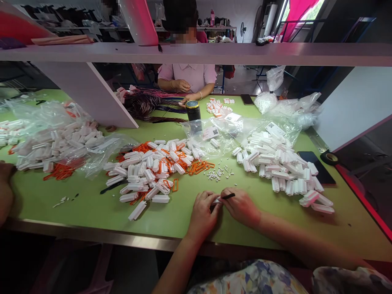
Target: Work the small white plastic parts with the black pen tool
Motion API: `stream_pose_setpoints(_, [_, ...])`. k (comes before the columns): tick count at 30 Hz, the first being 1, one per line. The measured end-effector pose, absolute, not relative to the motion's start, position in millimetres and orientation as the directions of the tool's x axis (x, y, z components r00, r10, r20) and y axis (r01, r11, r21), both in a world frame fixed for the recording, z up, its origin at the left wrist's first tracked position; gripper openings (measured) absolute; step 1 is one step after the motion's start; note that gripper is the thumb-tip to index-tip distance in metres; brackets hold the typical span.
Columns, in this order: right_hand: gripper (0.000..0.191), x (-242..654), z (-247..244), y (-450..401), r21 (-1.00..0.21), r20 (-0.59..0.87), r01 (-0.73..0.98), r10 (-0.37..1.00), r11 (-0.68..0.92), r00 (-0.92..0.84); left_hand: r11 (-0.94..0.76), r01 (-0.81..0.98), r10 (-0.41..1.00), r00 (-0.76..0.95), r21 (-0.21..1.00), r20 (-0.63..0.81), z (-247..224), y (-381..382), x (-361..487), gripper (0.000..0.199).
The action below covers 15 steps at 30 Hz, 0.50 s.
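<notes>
My left hand (pixel 203 212) is closed around a small white plastic connector housing (pixel 217 200), which my fingers mostly cover. Right up against it, my right hand (pixel 241 207) is closed on a slim black tool (pixel 228 196) whose tip is hidden between the hands. Just beyond them lies a scatter of tiny white plugs (pixel 218 174). To the left is a heap of white connector housings (pixel 139 167) mixed with orange rectangular frames (pixel 200 167). Another pile of white housings (pixel 288 165) spreads out on the right.
Clear plastic bags (pixel 223 134) with printed labels lie behind the piles, near a black can (pixel 192 112). A dark phone (pixel 317 167) and black tape roll (pixel 330 157) sit at right. A shelf (pixel 214 53) crosses above; a co-worker (pixel 188 77) handles wires opposite. Another person's arm (pixel 5 192) rests left.
</notes>
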State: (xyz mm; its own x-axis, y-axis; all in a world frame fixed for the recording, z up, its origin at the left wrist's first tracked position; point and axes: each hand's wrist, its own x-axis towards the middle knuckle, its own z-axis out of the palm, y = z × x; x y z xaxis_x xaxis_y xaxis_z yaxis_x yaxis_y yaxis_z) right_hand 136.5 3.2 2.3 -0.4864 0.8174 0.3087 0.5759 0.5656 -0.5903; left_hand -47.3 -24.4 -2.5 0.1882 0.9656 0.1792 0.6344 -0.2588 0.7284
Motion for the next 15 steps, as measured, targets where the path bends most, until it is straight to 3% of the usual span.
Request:
stream_pose_setpoints(7, [0.021, 141.6, -9.2, 10.3, -0.809, 0.271, 0.443, 0.914, 0.386, -0.303, -0.278, 0.634, 0.960, 0.196, 0.722, 0.198, -1.9, -24.2, -46.5, 0.018])
stream_pose_setpoints(15, [0.022, 137.5, -10.9, 9.4, -0.836, 0.253, 0.407, 0.916, 0.369, -0.311, -0.267, 0.629, 0.963, 0.203, 0.730, 0.177, -3.3, -24.5, -46.9, 0.018])
